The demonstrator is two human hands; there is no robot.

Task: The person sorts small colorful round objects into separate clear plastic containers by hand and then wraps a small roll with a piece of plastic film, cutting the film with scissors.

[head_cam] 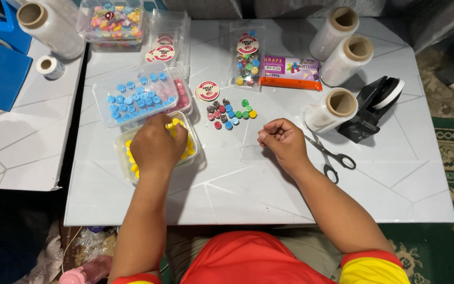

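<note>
Reaching into a clear plastic tub (124,152) of small round yellow candies (177,126) at the table's (248,194) near left, the left hand (156,147) has fingers curled down among them. The right hand (284,139) rests apart, loosely fisted; whether it grips anything I cannot tell. Mixed coloured candies (229,113) lie loose between.

Your left hand (156,144) sits in the near tub (191,152) on the desk (248,194); another tub (135,94) lies behind it. Loose candies (229,113) lie between your hands, scissors (332,156) right of your right hand (284,141), rolls (337,108) behind them.
</note>
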